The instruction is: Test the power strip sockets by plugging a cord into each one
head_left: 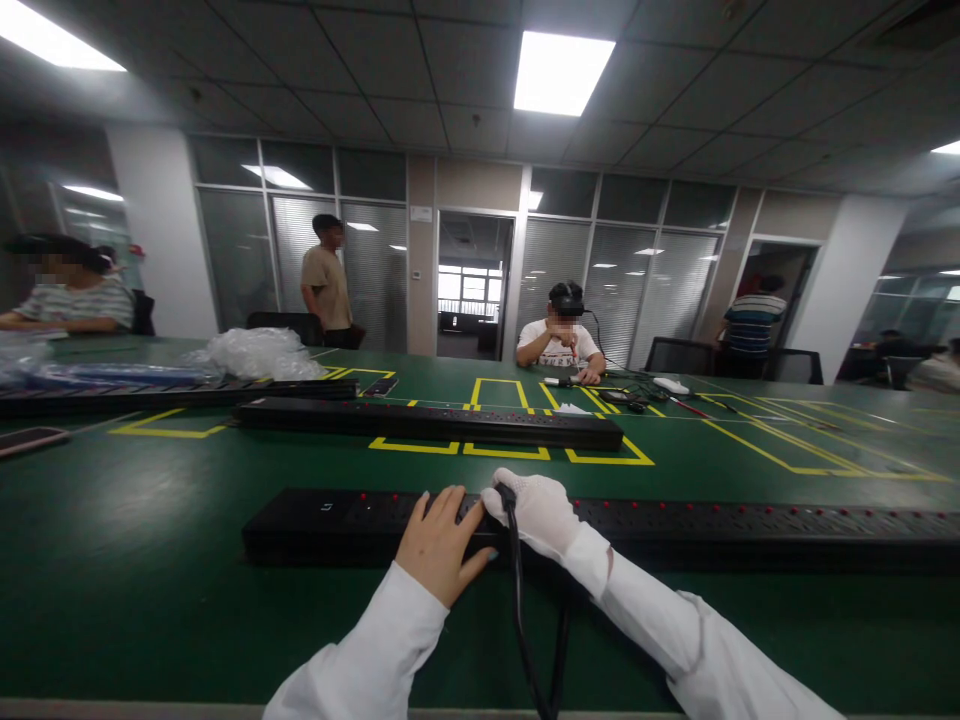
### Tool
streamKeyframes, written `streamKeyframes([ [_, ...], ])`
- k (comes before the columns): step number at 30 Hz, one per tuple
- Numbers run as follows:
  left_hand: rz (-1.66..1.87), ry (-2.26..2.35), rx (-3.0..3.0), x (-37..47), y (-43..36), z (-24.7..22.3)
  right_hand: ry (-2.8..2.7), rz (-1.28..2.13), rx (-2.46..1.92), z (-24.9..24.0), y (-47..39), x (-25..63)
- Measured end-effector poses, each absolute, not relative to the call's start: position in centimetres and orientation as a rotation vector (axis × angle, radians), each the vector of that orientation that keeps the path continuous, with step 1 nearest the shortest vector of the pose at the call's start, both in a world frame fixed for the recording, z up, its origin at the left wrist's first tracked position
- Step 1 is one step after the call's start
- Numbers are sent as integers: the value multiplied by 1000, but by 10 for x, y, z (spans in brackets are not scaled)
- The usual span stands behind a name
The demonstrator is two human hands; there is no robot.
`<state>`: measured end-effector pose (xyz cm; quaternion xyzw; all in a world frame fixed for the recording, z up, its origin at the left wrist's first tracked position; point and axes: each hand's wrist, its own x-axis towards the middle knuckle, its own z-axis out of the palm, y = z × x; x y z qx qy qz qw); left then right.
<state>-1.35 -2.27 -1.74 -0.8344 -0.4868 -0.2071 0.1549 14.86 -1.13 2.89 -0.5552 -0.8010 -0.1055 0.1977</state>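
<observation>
A long black power strip with a row of sockets and small red lights or switches lies across the green table in front of me. My bare left hand rests flat on its top with the fingers spread, thumb along the near edge. Just to the right, my right hand, in a white glove, is closed around a black plug at the strip's top. From the plug a thick black cable runs down toward the table's near edge. Whether the plug sits in a socket is hidden by the fingers.
A second black power strip lies farther back among yellow tape outlines. Clear plastic wrapping and more strips are at the left, near a phone. Across the table a person in a headset sits by tangled cables.
</observation>
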Motion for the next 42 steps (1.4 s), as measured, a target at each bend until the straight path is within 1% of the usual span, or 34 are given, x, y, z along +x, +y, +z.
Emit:
streamKeyframes([
  [10,-590,-1376,-2375,-13,-22,-19,-2198,-473,-1458,21,-15,148],
  [17,-603,-1422,-2357,-11,-22,-20,-2212,-478,-1435,22,-17,149],
  [22,-582,-1361,-2383,-15,-20,-19,-2223,-405,-1480,20,-11,152],
  [28,-563,-1372,-2377,-14,-21,-19,-2238,-152,-1483,27,-1,154],
  [31,-562,-1374,-2373,-14,-22,-19,-2236,-115,-1467,28,1,155],
  [39,-608,-1367,-2374,-15,-19,-22,-2200,-390,-1485,20,-7,154],
  [42,-580,-1382,-2395,-14,-20,-20,-2198,-438,-1476,21,-10,154],
])
